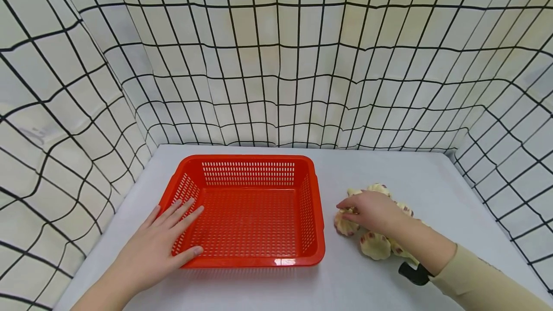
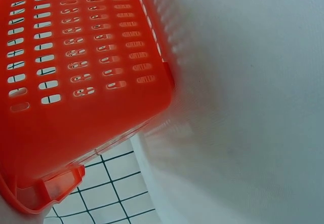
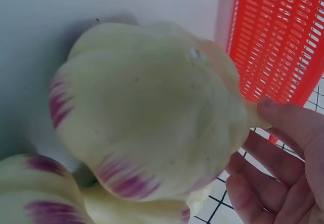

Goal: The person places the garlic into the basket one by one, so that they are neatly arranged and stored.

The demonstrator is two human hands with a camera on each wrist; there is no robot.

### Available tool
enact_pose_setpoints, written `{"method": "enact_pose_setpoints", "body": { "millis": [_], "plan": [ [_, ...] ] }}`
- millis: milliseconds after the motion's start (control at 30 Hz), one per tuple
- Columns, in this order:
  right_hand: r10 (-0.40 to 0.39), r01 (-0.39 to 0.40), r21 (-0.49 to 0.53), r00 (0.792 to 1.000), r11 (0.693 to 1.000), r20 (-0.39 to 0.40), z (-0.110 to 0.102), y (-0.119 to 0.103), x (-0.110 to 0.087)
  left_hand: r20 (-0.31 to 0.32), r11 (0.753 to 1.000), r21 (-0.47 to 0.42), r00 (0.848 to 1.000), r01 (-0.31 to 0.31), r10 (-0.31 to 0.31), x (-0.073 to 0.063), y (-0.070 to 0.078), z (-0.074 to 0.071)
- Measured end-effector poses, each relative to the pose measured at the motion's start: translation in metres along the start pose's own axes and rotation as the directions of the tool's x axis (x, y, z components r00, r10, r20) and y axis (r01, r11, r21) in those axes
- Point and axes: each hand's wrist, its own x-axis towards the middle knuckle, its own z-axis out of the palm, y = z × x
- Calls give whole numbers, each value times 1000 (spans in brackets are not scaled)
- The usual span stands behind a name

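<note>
- A black net [image 1: 276,61] over pale sheeting walls in the far side and both flanks of the work area, its lines bending where it sags.
- The white table [image 1: 367,284] carries everything, and its far edge meets the foot of the net.
- The red basket [image 1: 255,158], with slotted walls and a raised rim, stands upright on the left and middle of the table; its right wall rises between its inside and the garlic.
- A beige sleeve [image 1: 479,272] comes in from the near right corner, and the bare forearm beyond it hides part of the garlic pile.
- The left hand [image 1: 157,244] lies flat with fingers spread over the basket's left rim, fingertips reaching inside, covering part of that wall.
- The right hand [image 1: 376,210] is over the pile, pinching one bulb by its stem between thumb and fingers.
- The garlic pile [image 1: 375,246] sits right of the basket, bulbs bunched together, several half hidden under the hand and forearm.
- The held garlic bulb [image 3: 147,107], cream with purple streaks, is at the pile's side nearest the basket, apart from the basket's wall; other bulbs crowd close beside it.
- A black object [image 1: 414,273] shows at the right wrist, just beside the nearest bulbs.
</note>
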Motion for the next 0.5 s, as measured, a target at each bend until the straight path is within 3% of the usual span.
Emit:
{"method": "enact_pose_setpoints", "body": {
  "millis": [500],
  "plan": [
    [-40, 38, -27, 996, 999, -82, -9, 1, -7, -16, 1000, 6, 1000, -8, 8, -1, 0, 0]
  ]
}}
